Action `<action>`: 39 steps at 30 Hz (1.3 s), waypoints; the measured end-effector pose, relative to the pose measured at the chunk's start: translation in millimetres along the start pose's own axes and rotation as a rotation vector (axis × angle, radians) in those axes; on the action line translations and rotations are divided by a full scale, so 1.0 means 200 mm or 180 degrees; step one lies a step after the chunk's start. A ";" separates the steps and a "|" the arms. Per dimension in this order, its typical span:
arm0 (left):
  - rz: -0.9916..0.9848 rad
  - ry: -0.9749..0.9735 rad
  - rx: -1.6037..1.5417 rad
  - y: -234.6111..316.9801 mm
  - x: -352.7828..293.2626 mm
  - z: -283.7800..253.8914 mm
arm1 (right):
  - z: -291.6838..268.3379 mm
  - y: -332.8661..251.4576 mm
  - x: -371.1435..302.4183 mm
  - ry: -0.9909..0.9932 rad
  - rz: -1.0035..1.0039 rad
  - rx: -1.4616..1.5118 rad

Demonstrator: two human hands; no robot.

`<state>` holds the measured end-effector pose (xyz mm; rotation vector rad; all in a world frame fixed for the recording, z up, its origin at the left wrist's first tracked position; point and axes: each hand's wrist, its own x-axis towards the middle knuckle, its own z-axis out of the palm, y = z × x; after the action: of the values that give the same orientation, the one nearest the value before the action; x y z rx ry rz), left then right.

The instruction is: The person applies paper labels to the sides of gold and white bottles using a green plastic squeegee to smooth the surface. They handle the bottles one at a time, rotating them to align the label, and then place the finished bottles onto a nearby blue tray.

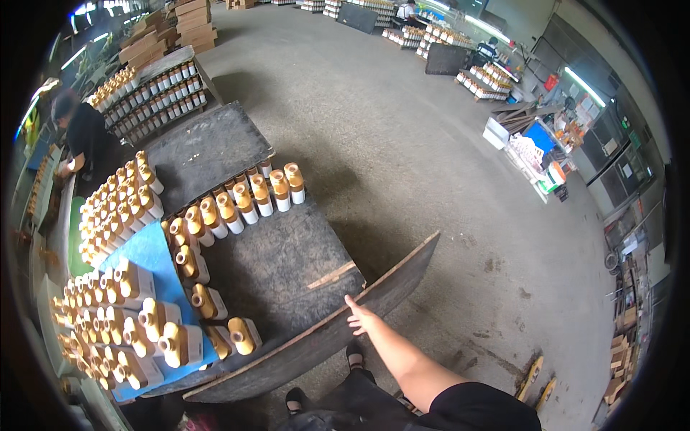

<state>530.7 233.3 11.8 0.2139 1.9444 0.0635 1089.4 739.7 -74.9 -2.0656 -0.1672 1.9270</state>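
My right hand (359,317) reaches in from the lower right and grips the upper edge of a long dark board (316,348). One finger shows over the edge, on the table side; the other fingertips are only partly visible. Tilted on its side, the board runs along the near edge of a dark worn platform (280,255). On that platform, bottles with golden-brown tops and white lower parts (242,201) line the far and left sides. A thin light strip of wood (332,275) lies close to my hand. My left hand is out of view.
Many more bottles (111,287) stand at the left around a blue sheet (158,262). Another dark platform (208,147) adjoins beyond. A person in dark clothes (90,136) works at far left. Stacked cartons (194,21) and loaded bottle racks (485,82) stand farther off.
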 end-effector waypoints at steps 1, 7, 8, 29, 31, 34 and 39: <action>0.0441 -0.0240 0.0942 -0.08 0.05 0.04 | 0.04 -0.02 0.06 -0.0090 0.0153 0.0185; -0.0178 -0.0010 -0.0218 0.21 -0.02 0.44 | 0.02 0.05 0.37 -0.0086 0.0286 0.0554; -0.0106 0.0003 -0.0275 0.33 -0.01 0.50 | 0.01 0.06 0.40 -0.0025 0.0205 0.0517; 0.2345 0.0996 -0.0830 0.38 0.36 0.98 | -0.74 0.55 -0.14 0.0327 0.0340 0.1002; 0.2810 0.1296 -0.0783 0.39 0.24 1.13 | -0.82 0.39 -0.16 0.0292 0.0217 0.0824; -0.0803 0.0271 -0.4186 0.72 -0.05 1.27 | -0.95 0.16 -0.07 0.0174 0.0180 0.0628; -0.0665 0.0381 -0.4445 1.15 -0.40 1.72 | -1.12 -0.34 0.10 0.0052 0.0109 0.0027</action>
<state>904.7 425.4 -9.6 -0.9185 1.6101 1.2436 1321.1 777.3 -63.8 -2.0914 -0.1207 1.9267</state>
